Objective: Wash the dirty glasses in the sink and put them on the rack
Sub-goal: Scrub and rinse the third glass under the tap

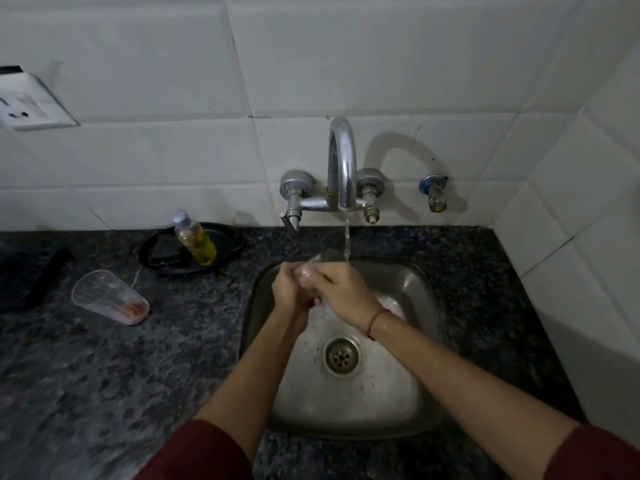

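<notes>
The clear glass (pixel 320 263) is tilted over the sink (pixel 408 306), its rim just under the water stream (pixel 346 237) from the tap (pixel 343 168) at twelve o'clock. My left hand (pixel 289 292) wraps its fingers round the lower part. My right hand (pixel 341 289) curls over the glass from the three o'clock side. A second glass (pixel 107 296) with reddish dregs lies on its side on the desk (pixel 104 375), at nine o'clock from the sink. At ten o'clock a yellow-green bottle (pixel 195 242) stands on a black pan (pixel 228 244).
</notes>
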